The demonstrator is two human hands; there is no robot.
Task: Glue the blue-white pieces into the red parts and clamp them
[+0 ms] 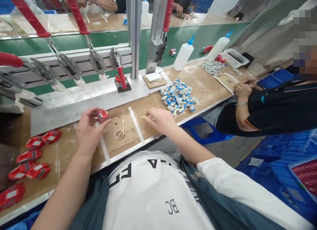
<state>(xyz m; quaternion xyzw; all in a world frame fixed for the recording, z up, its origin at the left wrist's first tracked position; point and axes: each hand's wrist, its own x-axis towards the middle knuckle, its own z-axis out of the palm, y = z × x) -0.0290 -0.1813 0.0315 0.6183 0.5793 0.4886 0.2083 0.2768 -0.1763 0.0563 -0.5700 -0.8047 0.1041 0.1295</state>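
Observation:
My left hand (87, 132) pinches a red and grey plastic piece (102, 115) between thumb and fingers, held up over the bench. My right hand (162, 120) hovers palm-down to the right of the cardboard sheet, its fingers loosely bent and apart, with nothing visible in them. Between the two hands, a small round cup (119, 134) stands on the cardboard (128, 126), and a thin white stick (123, 126) leans in it. Just beyond my right hand is a heap of small blue and white parts (177, 96).
Several red and grey pieces (34, 155) lie at the left. Toggle clamps with red handles (74, 12) hang over a metal plate (81, 99). White squeeze bottles (184, 55) stand along the back. A co-worker (267, 104) works at the right, beside grey parts (211, 68).

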